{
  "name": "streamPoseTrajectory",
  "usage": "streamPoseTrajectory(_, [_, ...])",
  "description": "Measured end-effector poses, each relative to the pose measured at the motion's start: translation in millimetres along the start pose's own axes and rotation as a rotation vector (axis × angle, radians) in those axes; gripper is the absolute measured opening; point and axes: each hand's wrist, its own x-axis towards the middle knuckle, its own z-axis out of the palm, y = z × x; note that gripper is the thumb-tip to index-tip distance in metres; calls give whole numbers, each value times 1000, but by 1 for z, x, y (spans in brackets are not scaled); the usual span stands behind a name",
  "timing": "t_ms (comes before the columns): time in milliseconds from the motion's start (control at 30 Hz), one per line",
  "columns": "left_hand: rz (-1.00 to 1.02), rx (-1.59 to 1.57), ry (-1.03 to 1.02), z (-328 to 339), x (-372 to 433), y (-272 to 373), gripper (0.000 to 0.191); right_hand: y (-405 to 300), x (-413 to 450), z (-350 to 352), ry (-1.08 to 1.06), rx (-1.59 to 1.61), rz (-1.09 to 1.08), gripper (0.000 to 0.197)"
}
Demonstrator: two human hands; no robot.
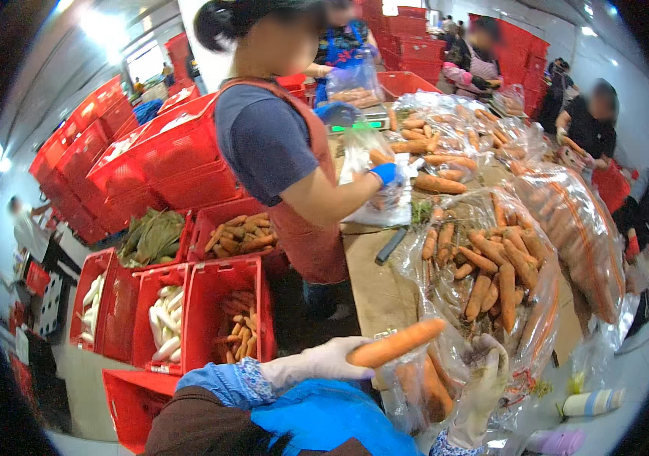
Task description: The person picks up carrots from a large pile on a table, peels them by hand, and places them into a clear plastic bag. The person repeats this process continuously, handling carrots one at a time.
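Note:
My left hand (327, 359), in a pale glove, grips one large orange carrot (398, 343) by its near end, above the table's near edge. Under that carrot, more carrots show in a clear plastic bag (410, 393). My right hand (486, 373), also gloved and with soiled fingertips, is at the near side of a big open clear sack. Whether its fingers hold the plastic cannot be made out. Inside the sack lies a heap of carrots (506, 262). Red string (521, 385) hangs by the sack's near edge.
A co-worker in a red apron (310, 245) handles a plastic bag (364, 165) across the cardboard-covered table (381, 290). A dark bar (391, 246) lies there. Red crates of white radishes (167, 325) and carrots (244, 325) stand left; a full carrot sack (575, 233) stands right.

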Motion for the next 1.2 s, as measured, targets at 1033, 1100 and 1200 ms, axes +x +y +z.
streamPoseTrajectory(1033, [-777,-1201,913,-74,-126,-403,52,17,-27,135,-111,-472,307,37])
streamPoseTrajectory(1100, [-761,-1088,909,-89,-137,-408,48,28,-18,122,-216,-439,347,38])
streamPoseTrajectory(1200, [-677,-1073,882,-109,-138,-439,42,38,-24,106,-167,-353,376,27])
